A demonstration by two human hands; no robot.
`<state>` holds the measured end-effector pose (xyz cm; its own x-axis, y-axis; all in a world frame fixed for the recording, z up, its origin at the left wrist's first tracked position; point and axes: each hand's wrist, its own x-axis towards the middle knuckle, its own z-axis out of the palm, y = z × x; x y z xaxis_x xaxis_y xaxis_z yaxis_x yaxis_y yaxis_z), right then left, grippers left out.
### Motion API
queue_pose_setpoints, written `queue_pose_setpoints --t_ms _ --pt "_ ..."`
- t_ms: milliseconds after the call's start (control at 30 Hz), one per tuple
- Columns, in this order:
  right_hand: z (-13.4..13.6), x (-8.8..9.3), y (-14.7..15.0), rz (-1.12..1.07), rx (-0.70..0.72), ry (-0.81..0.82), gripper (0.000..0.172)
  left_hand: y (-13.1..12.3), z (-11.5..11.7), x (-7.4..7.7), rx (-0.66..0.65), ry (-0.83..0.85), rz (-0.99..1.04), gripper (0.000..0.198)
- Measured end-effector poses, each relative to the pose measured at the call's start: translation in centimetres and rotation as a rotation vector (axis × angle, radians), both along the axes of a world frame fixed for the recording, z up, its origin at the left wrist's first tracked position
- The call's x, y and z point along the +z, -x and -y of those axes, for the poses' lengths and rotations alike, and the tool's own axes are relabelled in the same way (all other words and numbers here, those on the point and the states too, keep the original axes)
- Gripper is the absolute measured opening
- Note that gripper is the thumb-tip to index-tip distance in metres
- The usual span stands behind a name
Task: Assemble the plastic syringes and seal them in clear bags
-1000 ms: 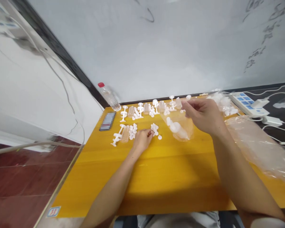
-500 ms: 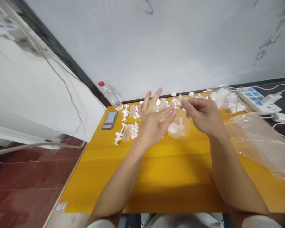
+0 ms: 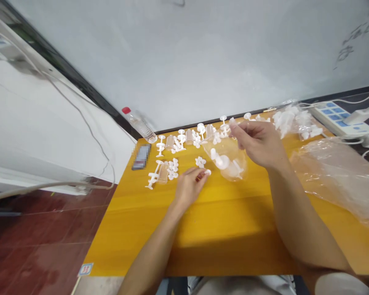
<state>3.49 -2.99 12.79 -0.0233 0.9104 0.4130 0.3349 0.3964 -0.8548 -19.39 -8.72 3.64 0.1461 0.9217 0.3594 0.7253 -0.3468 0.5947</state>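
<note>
The left hand's [image 3: 189,186] fingers are curled in, their tips resting against a small white cap [image 3: 208,172] that lies on the yellow table [image 3: 218,233]; it is not possible to tell whether the cap is actually pinched or only touched. The right hand [image 3: 258,141], raised a little above the table and farther from the person, has its thumb and fingertips [image 3: 234,126] closed on the top edge of a small clear bag [image 3: 230,166]. The bag hangs down from that grip, its lower end near the table just beside the left fingertips, and several white plastic pieces show through it. Just beyond the left hand sits a little cluster of white caps [image 3: 199,161], and to the left of it another bunch of caps [image 3: 173,169] lies beside a few white stems [image 3: 153,176]. A row of white and clear plastic parts [image 3: 187,139] runs along the table's far edge. A phone [image 3: 141,157] lies at the far left corner, with a water bottle [image 3: 138,122] with a red top leaning behind it against the wall. To the right, a large crumpled plastic sheet [image 3: 335,176] covers the table's side, a second bag of white parts [image 3: 292,121] lies beyond it, and a power strip [image 3: 338,118] sits past the table's right edge.
</note>
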Motion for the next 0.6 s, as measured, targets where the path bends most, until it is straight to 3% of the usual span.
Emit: queue_pose_setpoints --t_ms 33,133,233,400,600 --pt "0.0 0.0 0.0 0.001 0.009 0.003 0.043 -0.1 0.6 1.8 0.036 -0.077 0.039 0.012" --pt "0.0 0.0 0.3 0.005 0.042 -0.004 0.046 -1.2 1.2 6.8 0.183 -0.597 0.179 0.019" --pt "0.1 0.0 0.5 0.002 0.051 -0.024 0.051 -3.2 -0.4 9.2 0.097 -0.651 0.053 0.014" --pt "0.1 0.2 0.1 0.008 0.021 -0.041 0.053 -3.8 -2.9 8.3 -0.016 -0.476 0.000 0.017" --pt "-0.6 -0.2 -0.1 0.011 0.020 -0.021 0.050 -2.3 -2.3 6.3 -0.100 -0.383 0.094 0.020"
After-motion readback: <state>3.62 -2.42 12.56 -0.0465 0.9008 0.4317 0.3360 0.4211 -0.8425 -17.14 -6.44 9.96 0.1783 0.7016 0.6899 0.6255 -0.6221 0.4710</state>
